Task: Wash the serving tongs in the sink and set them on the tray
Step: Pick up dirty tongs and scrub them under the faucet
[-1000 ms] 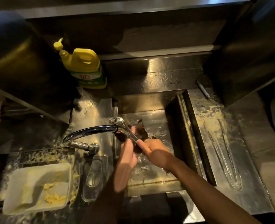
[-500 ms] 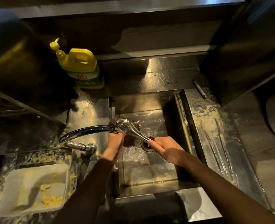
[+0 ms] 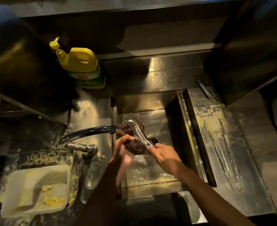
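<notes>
My left grip (image 3: 124, 150) now clutches a dark scourer (image 3: 134, 146) against the tongs (image 3: 137, 130), my right grip (image 3: 164, 156) pinching their handle: I judge scrubbing underway.

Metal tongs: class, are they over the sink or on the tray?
Over the sink: right hand grips the tongs, left hand holds a dark pad against them.

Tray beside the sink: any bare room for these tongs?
Yes: the tray is bare at its near end, and at its far end between the clear tongs and a thin stick. The faucet side is crowded: white container, clear lid.
</notes>
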The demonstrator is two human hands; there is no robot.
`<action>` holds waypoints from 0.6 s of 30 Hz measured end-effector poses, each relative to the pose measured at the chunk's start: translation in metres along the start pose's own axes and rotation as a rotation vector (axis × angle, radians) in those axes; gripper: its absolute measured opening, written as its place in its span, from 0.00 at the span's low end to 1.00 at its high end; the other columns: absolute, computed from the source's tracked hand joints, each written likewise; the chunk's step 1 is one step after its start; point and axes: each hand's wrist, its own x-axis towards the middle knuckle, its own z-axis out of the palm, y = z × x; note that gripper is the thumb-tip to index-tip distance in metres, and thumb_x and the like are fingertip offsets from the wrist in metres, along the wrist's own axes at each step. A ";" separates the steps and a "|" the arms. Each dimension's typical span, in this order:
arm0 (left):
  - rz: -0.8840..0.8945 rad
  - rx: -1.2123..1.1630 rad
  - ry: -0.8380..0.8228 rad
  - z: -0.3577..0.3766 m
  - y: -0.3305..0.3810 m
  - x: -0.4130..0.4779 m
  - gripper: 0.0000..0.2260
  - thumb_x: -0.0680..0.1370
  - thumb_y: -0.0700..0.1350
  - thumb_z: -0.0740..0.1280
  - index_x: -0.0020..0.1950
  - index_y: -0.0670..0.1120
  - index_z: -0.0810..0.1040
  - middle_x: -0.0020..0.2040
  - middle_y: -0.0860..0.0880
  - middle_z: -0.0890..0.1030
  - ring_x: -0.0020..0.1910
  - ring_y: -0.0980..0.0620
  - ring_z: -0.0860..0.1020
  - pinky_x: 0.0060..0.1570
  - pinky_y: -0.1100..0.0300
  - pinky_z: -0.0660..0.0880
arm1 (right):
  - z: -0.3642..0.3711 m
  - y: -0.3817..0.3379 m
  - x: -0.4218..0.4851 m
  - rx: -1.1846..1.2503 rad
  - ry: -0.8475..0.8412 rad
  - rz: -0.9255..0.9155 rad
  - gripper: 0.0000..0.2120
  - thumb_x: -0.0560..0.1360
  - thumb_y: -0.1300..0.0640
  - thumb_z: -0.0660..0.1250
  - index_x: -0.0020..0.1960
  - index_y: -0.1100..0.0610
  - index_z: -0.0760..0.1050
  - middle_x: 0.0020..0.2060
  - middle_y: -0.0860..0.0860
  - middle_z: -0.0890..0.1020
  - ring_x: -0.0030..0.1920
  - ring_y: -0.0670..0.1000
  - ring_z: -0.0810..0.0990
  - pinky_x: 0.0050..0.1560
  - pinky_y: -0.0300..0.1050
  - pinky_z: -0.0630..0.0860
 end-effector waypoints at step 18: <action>0.153 0.175 0.104 0.003 0.012 0.011 0.16 0.72 0.41 0.75 0.59 0.39 0.80 0.53 0.42 0.85 0.49 0.46 0.84 0.48 0.52 0.80 | -0.042 0.002 0.025 -0.272 -0.165 -0.080 0.34 0.77 0.29 0.50 0.31 0.55 0.72 0.31 0.53 0.75 0.30 0.51 0.73 0.35 0.51 0.70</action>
